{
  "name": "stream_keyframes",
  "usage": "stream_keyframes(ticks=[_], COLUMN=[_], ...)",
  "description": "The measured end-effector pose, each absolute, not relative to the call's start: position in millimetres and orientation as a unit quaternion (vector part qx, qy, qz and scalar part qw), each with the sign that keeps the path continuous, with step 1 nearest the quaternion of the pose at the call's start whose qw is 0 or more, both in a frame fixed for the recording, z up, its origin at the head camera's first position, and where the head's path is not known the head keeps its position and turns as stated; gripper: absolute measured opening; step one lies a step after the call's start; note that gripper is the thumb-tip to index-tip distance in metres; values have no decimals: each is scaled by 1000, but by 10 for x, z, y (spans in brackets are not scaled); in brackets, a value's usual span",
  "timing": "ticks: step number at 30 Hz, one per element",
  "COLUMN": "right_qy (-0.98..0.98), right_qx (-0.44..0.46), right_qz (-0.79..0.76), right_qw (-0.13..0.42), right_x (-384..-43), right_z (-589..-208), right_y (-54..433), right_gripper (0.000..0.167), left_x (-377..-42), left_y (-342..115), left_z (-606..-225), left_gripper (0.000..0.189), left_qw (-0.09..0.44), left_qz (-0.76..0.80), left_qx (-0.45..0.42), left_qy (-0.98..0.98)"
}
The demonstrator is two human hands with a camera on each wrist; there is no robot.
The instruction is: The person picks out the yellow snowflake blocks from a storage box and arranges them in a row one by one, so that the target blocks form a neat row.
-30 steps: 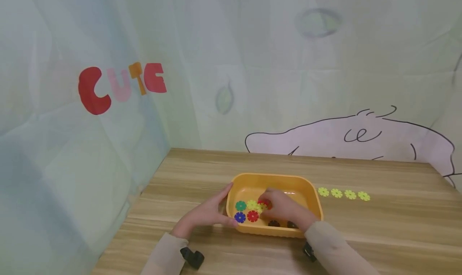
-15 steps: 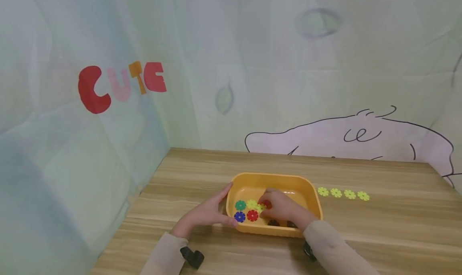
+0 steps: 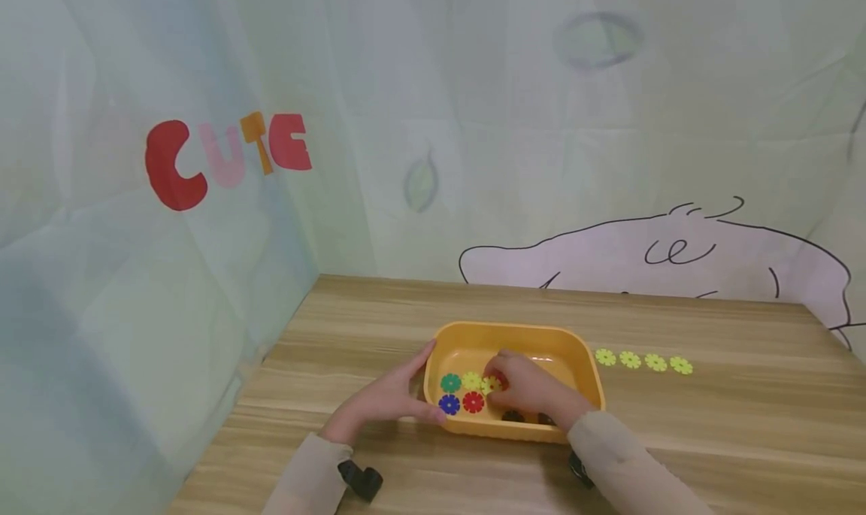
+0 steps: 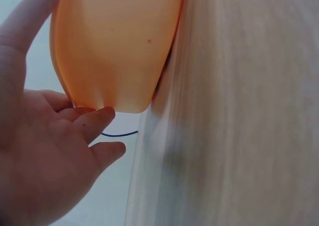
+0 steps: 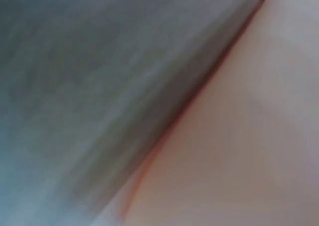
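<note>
My left hand holds the left end of an orange plastic bin, its thumb on the near side and fingers on the far side. In the left wrist view, fingertips press against the bin's end wall. My right hand reaches inside, fingers bent, pinching a yellow snowflake disc that overlaps a red one. Beside it lie another yellow disc, a green disc, a blue disc and a red disc. The right wrist view is blurred and hides the fingers.
Several yellow snowflake discs lie in a row on the wooden table, right of the bin. Dark discs sit by the bin's near wall, partly hidden. A printed cloth hangs behind and to the left.
At the right fingertips the yellow disc has shifted slightly up and right, now covering more of the red one. The left hand and bin stay in place.
</note>
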State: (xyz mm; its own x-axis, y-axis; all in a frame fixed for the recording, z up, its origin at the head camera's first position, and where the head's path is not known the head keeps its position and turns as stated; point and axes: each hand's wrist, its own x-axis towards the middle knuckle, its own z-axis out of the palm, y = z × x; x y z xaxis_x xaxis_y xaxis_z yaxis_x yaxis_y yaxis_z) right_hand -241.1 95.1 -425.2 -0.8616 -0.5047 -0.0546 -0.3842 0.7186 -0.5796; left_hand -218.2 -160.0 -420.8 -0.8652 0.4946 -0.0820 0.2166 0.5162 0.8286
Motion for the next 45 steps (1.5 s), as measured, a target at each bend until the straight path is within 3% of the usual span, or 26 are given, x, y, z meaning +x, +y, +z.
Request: stream_keyframes(ticks=[27,41,45], right_qy=[914,907,900], right_qx=[-237,-255,-274], right_qz=[-307,-331,-340], right_qw=[118,49,1], right_x=[-2433,-2368,-2327], right_z=[-4199,-4025,-3921], right_y=[960,1184,1364], right_gripper=[33,36,33], left_x=[-2206,-2182,-2177], left_y=[-1610,-1603,-1604], left_z=[-4180,-4188,-4189], left_gripper=[115,115,116], left_qw=[152,148,150], left_qz=[443,436,441], left_qx=[206,211,210], left_qy=[859,862,860])
